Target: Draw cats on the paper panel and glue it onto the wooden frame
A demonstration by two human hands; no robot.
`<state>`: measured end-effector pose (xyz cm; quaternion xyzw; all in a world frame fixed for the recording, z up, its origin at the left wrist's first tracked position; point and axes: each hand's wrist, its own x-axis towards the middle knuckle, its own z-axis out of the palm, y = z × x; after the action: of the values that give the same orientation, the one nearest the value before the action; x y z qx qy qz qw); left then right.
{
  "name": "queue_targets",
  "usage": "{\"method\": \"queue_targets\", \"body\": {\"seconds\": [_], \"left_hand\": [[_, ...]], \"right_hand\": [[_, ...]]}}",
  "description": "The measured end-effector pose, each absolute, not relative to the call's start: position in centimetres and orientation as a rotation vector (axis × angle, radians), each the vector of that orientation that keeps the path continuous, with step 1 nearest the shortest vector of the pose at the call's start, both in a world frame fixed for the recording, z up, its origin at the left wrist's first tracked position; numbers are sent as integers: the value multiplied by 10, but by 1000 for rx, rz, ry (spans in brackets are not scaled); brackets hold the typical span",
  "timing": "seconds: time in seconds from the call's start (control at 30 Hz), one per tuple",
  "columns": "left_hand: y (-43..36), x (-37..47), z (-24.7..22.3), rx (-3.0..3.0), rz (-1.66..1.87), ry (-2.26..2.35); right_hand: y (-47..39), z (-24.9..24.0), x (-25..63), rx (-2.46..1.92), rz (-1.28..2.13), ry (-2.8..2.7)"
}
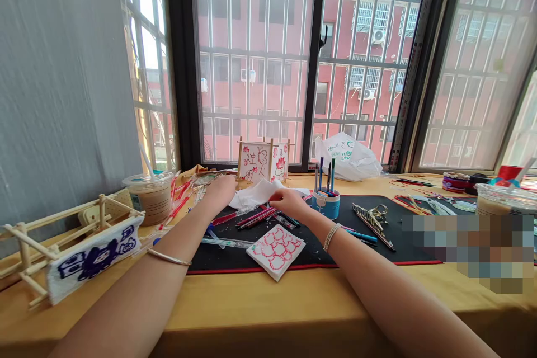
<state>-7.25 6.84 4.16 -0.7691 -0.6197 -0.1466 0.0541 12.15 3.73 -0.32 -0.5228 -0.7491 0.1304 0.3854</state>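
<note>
Both arms reach forward over the black mat. My left hand is at the left end of a crumpled white tissue, its fingers curled and mostly hidden behind the hand. My right hand has its fingers pinched together at the tissue's right part; what lies between them is too small to make out. Just behind stands a small lantern-like frame with red drawings and writing on white panels. Several markers lie below the tissue, and nearer me is a white square with a red scale pattern.
A blue pen holder stands right of my right hand. Wooden frame and iced drink are on the left. Gold scissors, a plastic bag and another drink are to the right.
</note>
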Motion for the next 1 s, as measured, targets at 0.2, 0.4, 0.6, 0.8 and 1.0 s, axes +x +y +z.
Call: {"method": "queue_targets", "body": {"seconds": [0.2, 0.4, 0.6, 0.8, 1.0], "left_hand": [[41, -51, 38, -2701, -114, -1602], [28, -40, 31, -2712, 92, -1551], [30, -42, 27, -2657, 120, -1657], [31, -47, 31, -2683, 47, -1708], [35, -52, 41, -2720, -200, -1724]], "right_hand": [[33, -13, 115, -1282, -41, -2303], [38, -20, 115, -1311, -246, -2368], [39, -11, 125, -1401, -314, -2166], [41, -2, 134, -1459, -272, -1885], [45, 4, 144, -1523, -165, -1590]]}}
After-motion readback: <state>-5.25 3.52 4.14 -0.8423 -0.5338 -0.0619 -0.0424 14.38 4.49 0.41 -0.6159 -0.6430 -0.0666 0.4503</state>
